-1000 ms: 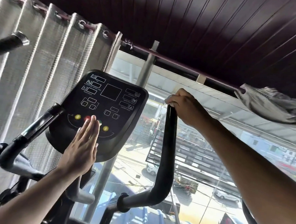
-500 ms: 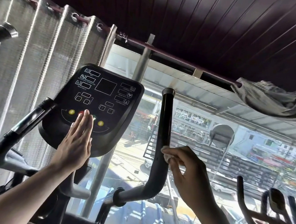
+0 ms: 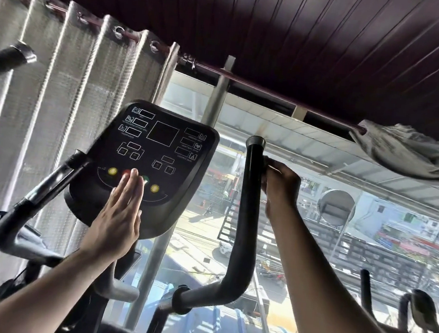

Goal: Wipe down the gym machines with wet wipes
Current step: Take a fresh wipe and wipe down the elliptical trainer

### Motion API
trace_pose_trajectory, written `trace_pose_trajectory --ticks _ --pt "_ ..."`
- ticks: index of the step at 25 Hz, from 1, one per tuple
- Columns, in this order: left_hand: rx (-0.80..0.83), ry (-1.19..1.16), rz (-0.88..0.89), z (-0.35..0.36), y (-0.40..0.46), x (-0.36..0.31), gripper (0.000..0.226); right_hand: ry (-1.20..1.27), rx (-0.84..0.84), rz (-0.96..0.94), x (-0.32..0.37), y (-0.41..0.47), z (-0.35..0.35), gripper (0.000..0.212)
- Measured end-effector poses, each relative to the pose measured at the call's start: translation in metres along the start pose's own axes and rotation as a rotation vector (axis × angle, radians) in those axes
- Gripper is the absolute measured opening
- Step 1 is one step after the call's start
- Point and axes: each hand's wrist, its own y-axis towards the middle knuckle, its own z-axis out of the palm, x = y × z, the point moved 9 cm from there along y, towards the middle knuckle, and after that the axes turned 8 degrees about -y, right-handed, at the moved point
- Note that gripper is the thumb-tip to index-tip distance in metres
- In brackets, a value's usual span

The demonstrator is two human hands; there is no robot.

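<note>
While sunlight pours through the window [image 3: 301,229] behind it, the gym machine's black console [image 3: 148,159] tilts toward the camera, with dark display boxes and a row of yellow, red and green buttons. The left hand [image 3: 118,220] lies flat on its lower edge, fingers straight and together, covering part of the red button. Right of the console rises the upright black handle [image 3: 247,210]; the right hand [image 3: 278,184] is curled round it just below the capped top. Any wet wipe under those fingers cannot be made out. Both forearms run off the bottom edge. A grey curtain [image 3: 71,96] hangs at left.
</note>
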Motion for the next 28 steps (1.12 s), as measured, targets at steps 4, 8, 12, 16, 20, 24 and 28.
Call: trace_pose_trajectory --ticks 4,8,12,16,20,24,28 --pt "0.019 -0.003 -0.021 -0.001 0.003 -0.002 0.079 -0.020 0.120 0.260 -0.006 -0.003 0.020 0.013" --pt "0.035 -0.001 -0.026 -0.003 0.001 0.000 0.078 0.188 0.373 0.206 -0.020 -0.030 0.033 0.017" --pt "0.034 0.000 -0.022 -0.004 0.001 -0.001 0.077 0.493 0.636 0.357 -0.056 -0.082 0.025 0.029" --pt "0.020 0.010 -0.027 -0.002 0.001 -0.002 0.078 0.485 0.660 0.399 -0.061 -0.100 0.014 0.031" --pt "0.018 0.016 -0.029 -0.001 0.000 0.000 0.076 0.628 0.555 0.459 -0.038 -0.062 0.038 0.032" --pt "0.007 0.012 -0.015 -0.001 0.000 0.000 0.076 0.647 0.417 0.455 -0.004 0.001 0.053 0.043" --pt "-0.003 -0.001 0.008 -0.002 0.001 -0.001 0.078 0.635 0.383 0.417 -0.003 0.009 0.056 0.041"
